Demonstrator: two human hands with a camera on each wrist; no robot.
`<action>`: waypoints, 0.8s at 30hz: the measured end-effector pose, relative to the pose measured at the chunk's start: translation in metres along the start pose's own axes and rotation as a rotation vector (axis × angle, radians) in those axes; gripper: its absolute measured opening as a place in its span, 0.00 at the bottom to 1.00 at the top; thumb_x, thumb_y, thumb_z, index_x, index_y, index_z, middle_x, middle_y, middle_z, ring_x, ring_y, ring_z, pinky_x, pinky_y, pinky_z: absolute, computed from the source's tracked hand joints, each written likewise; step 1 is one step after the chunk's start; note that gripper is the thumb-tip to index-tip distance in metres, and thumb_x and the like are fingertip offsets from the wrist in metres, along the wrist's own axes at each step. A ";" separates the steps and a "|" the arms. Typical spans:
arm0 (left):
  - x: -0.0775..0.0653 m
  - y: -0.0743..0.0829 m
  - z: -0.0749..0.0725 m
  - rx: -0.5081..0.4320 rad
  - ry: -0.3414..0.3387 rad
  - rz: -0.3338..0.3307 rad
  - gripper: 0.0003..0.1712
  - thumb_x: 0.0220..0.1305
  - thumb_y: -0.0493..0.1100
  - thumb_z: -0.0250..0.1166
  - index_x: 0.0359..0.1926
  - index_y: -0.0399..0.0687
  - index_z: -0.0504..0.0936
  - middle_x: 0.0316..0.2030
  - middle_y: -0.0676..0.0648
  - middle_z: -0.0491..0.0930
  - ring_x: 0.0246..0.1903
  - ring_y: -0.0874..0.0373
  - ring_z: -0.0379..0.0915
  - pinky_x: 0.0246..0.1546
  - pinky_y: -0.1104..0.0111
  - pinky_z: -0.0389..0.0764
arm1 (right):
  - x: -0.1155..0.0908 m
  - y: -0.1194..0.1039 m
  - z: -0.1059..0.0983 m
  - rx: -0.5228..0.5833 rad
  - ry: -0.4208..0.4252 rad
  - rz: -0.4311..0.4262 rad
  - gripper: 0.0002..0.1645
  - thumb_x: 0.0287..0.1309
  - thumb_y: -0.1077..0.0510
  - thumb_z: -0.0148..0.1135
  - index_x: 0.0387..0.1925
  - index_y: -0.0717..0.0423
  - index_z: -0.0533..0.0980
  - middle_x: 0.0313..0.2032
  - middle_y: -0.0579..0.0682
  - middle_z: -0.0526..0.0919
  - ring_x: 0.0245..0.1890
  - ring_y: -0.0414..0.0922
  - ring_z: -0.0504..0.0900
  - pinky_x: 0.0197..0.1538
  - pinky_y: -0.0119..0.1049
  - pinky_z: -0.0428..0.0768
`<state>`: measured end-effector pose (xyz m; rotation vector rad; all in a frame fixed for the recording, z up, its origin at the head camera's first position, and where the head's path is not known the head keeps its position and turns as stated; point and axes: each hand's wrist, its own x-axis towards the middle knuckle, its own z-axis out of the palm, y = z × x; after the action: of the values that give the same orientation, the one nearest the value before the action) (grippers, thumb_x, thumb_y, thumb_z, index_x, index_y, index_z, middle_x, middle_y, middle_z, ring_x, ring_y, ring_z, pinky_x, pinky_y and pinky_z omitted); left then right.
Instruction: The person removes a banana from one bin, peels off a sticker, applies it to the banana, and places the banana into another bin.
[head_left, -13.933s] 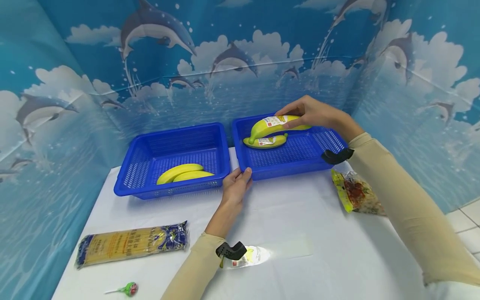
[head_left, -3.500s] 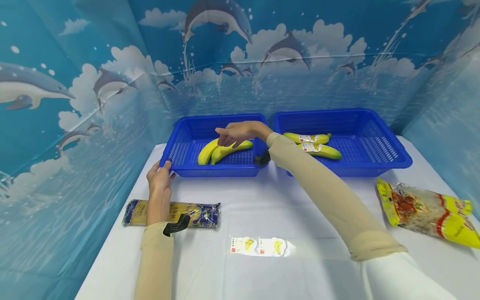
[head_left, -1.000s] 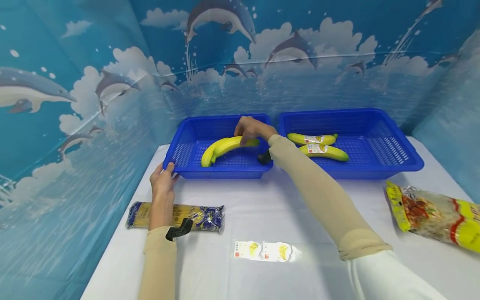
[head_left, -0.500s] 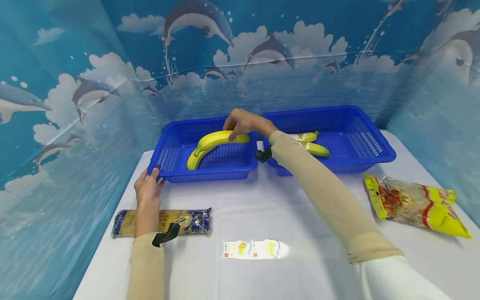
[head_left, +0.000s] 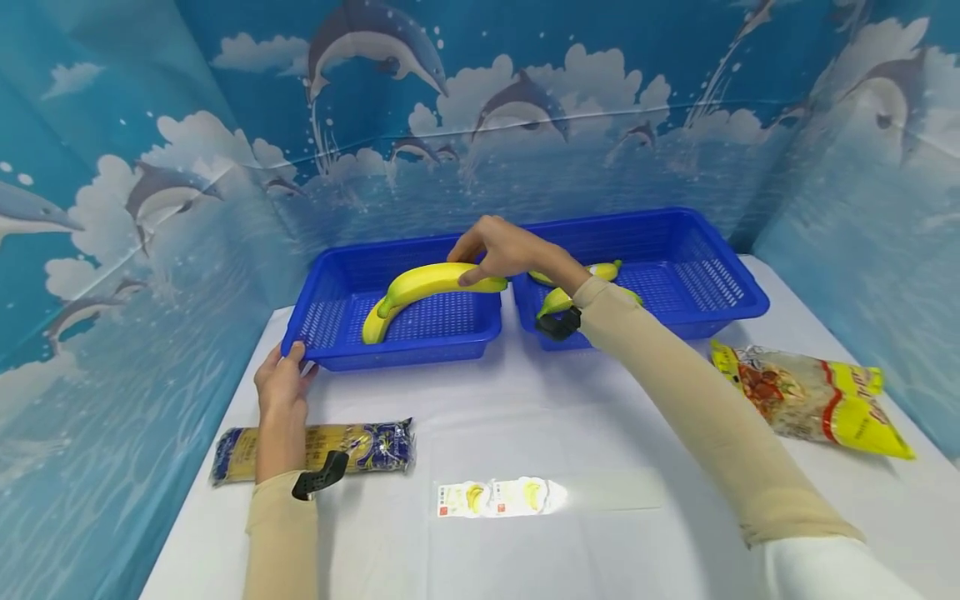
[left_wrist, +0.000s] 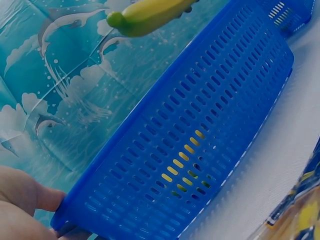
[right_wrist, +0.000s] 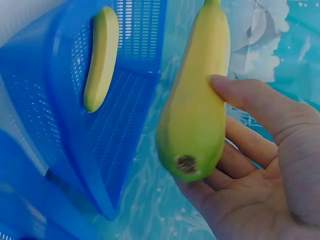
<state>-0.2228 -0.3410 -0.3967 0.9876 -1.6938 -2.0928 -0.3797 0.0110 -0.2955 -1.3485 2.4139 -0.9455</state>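
My right hand [head_left: 506,250] grips a yellow banana [head_left: 427,282] near one end, holding it raised over the left blue basket [head_left: 405,348]. In the right wrist view, thumb and fingers lie on opposite sides of this banana [right_wrist: 195,110], and its dark tip faces the camera. A second banana [right_wrist: 102,60] lies inside the basket, partly covered by the held one in the head view. My left hand [head_left: 281,379] pinches the basket's front left corner, thumb on the rim [left_wrist: 62,207]. The right blue basket [head_left: 716,267] contains two bananas [head_left: 555,302], partly hidden by my right arm.
A spaghetti packet [head_left: 382,446] lies under my left forearm. At the right is a yellow bag of dried food [head_left: 810,396]. A clear strip with two banana stickers [head_left: 498,497] lies at the table's front. A dolphin-print curtain [head_left: 360,192] stands close behind the baskets.
The right hand took hold of a banana in the left basket and has lifted it. Earlier it was placing a stickered banana in the right basket. The left hand moved to the left basket's outer corner.
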 end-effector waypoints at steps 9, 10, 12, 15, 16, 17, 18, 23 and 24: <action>0.000 0.000 -0.003 -0.001 0.015 -0.003 0.29 0.86 0.46 0.54 0.82 0.48 0.67 0.76 0.45 0.73 0.72 0.54 0.72 0.74 0.57 0.73 | -0.037 -0.003 0.009 0.044 0.060 -0.010 0.22 0.65 0.59 0.79 0.58 0.60 0.87 0.51 0.55 0.92 0.48 0.50 0.91 0.52 0.41 0.90; 0.000 0.000 -0.004 -0.004 0.015 -0.003 0.29 0.86 0.46 0.54 0.82 0.48 0.67 0.76 0.45 0.73 0.73 0.54 0.72 0.75 0.57 0.73 | -0.041 -0.003 0.010 0.050 0.068 -0.015 0.22 0.64 0.59 0.79 0.58 0.60 0.87 0.50 0.55 0.92 0.48 0.50 0.91 0.52 0.42 0.90; 0.000 0.000 -0.004 0.001 0.019 -0.007 0.29 0.86 0.46 0.54 0.82 0.49 0.67 0.76 0.45 0.73 0.73 0.54 0.72 0.75 0.56 0.73 | -0.048 -0.004 0.013 0.056 0.085 -0.026 0.21 0.64 0.58 0.79 0.57 0.59 0.88 0.50 0.54 0.92 0.47 0.50 0.91 0.51 0.43 0.90; 0.000 0.000 -0.004 0.001 0.019 -0.017 0.29 0.86 0.47 0.54 0.81 0.50 0.68 0.76 0.46 0.73 0.73 0.55 0.72 0.75 0.56 0.72 | -0.061 -0.006 0.019 0.063 0.110 -0.055 0.21 0.65 0.58 0.78 0.57 0.59 0.88 0.50 0.54 0.92 0.48 0.50 0.91 0.50 0.45 0.91; 0.000 0.000 -0.004 0.003 0.018 -0.018 0.29 0.86 0.47 0.54 0.82 0.50 0.68 0.76 0.46 0.73 0.73 0.55 0.72 0.75 0.56 0.72 | -0.065 -0.006 0.022 0.069 0.120 -0.062 0.21 0.65 0.58 0.78 0.57 0.59 0.88 0.50 0.54 0.92 0.48 0.51 0.91 0.50 0.44 0.91; 0.000 0.000 -0.004 0.003 0.017 -0.017 0.29 0.86 0.47 0.53 0.82 0.50 0.68 0.76 0.46 0.73 0.72 0.54 0.72 0.75 0.56 0.72 | -0.070 -0.006 0.024 0.077 0.127 -0.069 0.21 0.65 0.59 0.77 0.58 0.60 0.87 0.50 0.55 0.92 0.48 0.51 0.91 0.51 0.44 0.91; -0.001 0.000 -0.003 0.000 0.016 -0.015 0.29 0.86 0.47 0.53 0.82 0.50 0.68 0.76 0.46 0.73 0.72 0.54 0.72 0.75 0.55 0.72 | -0.075 -0.005 0.027 0.083 0.136 -0.076 0.21 0.65 0.59 0.77 0.58 0.60 0.87 0.51 0.56 0.92 0.49 0.52 0.91 0.51 0.45 0.91; -0.003 -0.002 -0.002 0.003 0.006 0.000 0.29 0.86 0.46 0.53 0.82 0.49 0.67 0.76 0.45 0.73 0.72 0.54 0.72 0.75 0.55 0.72 | -0.101 -0.003 0.042 0.086 0.184 -0.070 0.22 0.65 0.60 0.77 0.59 0.62 0.86 0.52 0.56 0.91 0.49 0.51 0.90 0.53 0.44 0.90; -0.003 -0.003 -0.002 0.009 0.005 0.002 0.29 0.86 0.46 0.53 0.82 0.49 0.67 0.76 0.45 0.73 0.72 0.55 0.73 0.75 0.55 0.73 | -0.106 -0.003 0.045 0.085 0.190 -0.068 0.23 0.64 0.61 0.77 0.59 0.62 0.86 0.53 0.56 0.91 0.49 0.51 0.90 0.53 0.44 0.90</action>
<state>-0.2190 -0.3396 -0.3982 0.9927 -1.7020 -2.0814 -0.2973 0.0783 -0.3407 -1.3756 2.4438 -1.2309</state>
